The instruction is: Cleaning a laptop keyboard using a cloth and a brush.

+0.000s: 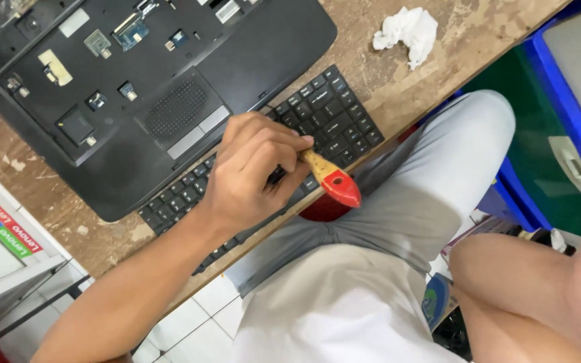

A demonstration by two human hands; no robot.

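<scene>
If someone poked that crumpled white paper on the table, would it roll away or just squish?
The crumpled white tissue would probably squish: its folds look soft and loose. It likely weighs very little, so a poke might slide it across the worn wooden table. Its lumpy shape makes rolling far unlikely.

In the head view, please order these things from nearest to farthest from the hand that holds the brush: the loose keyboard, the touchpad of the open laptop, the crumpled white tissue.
Measured from the left hand, which grips the brush:
1. Loose keyboard, directly under the hand.
2. Touchpad, just up-left on the open laptop.
3. Crumpled white tissue, far up-right on the wooden table.
</scene>
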